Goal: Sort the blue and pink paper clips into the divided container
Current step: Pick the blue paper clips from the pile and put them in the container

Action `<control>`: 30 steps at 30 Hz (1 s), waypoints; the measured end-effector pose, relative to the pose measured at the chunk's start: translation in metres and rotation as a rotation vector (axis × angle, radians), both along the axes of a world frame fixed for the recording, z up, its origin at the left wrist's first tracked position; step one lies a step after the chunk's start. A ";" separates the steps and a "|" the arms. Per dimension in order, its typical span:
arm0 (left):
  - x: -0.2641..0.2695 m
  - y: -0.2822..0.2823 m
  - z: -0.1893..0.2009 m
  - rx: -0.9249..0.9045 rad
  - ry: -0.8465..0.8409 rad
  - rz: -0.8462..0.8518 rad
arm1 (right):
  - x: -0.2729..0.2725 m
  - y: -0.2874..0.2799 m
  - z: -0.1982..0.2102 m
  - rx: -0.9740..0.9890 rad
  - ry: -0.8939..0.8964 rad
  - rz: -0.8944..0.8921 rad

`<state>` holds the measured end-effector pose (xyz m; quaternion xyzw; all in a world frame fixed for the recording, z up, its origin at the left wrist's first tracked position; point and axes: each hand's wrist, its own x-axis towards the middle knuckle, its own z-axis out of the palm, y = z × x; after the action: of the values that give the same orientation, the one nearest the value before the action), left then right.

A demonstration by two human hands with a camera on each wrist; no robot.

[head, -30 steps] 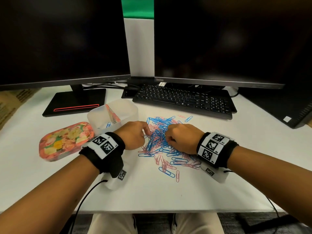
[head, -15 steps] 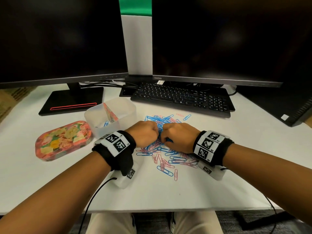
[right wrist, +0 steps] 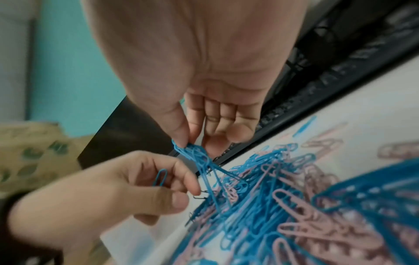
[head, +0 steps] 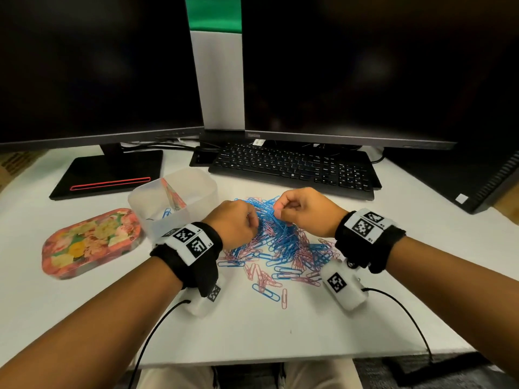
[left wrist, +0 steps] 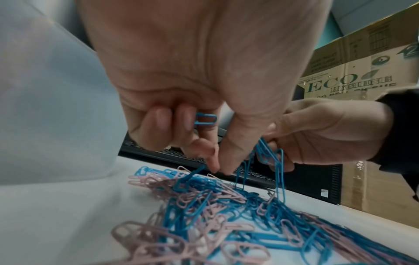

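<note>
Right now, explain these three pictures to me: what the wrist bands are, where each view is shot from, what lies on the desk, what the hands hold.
No machine here: a person's two bare hands sort clips. The black bands carry small cameras. The wide picture comes from a camera on the head, looking down at the desk. The other two look along each hand from the wrists.

On the desk lies a tangled pile of blue and pink clips. Left of it stands a clear divided container with a few clips inside, and beside that a flowered tin. A keyboard and two dark monitors sit behind.

The right hand pinches a bunch of blue clips lifted from the pile. The left hand pinches one blue clip at the pile and tucks another blue clip under its curled fingers.
</note>
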<state>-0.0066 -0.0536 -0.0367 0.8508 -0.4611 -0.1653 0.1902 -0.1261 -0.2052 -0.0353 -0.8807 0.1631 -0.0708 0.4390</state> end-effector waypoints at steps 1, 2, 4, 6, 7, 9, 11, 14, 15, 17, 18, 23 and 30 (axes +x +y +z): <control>0.000 -0.001 0.000 -0.010 0.001 0.004 | 0.000 -0.002 0.000 0.087 -0.008 -0.021; -0.001 -0.003 0.000 -0.020 0.003 0.009 | -0.001 -0.003 0.000 0.140 -0.004 -0.041; -0.001 -0.006 0.001 -0.026 0.001 0.014 | -0.001 -0.005 0.000 0.199 0.017 -0.074; -0.002 -0.009 0.002 -0.010 -0.003 0.001 | -0.001 -0.008 -0.002 0.242 0.041 -0.099; -0.002 -0.010 0.002 0.002 -0.005 -0.008 | -0.001 -0.009 -0.003 0.264 0.048 -0.110; -0.004 -0.012 0.003 0.031 -0.009 -0.030 | -0.001 -0.010 -0.004 0.289 0.050 -0.142; -0.006 -0.015 0.003 0.060 -0.012 -0.059 | -0.002 -0.011 -0.003 0.308 0.035 -0.173; -0.010 -0.019 0.004 0.097 -0.045 -0.106 | -0.002 -0.011 0.000 0.325 0.020 -0.206; -0.011 -0.020 0.004 0.100 -0.058 -0.112 | -0.003 -0.012 0.001 0.328 0.019 -0.216; -0.015 -0.023 0.002 0.106 -0.094 -0.109 | -0.004 -0.013 0.002 0.339 0.018 -0.231; -0.017 -0.024 0.002 0.114 -0.121 -0.105 | -0.004 -0.014 0.002 0.353 0.019 -0.236; -0.027 -0.029 -0.002 0.204 -0.248 -0.136 | -0.007 -0.015 0.001 0.528 0.032 -0.226; -0.024 -0.026 -0.004 0.227 -0.233 -0.132 | -0.008 -0.014 0.008 0.594 0.053 -0.239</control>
<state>-0.0308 -0.0794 -0.0409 0.8481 -0.5133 -0.1284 0.0270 -0.1338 -0.2189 -0.0277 -0.6902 0.2903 -0.0481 0.6611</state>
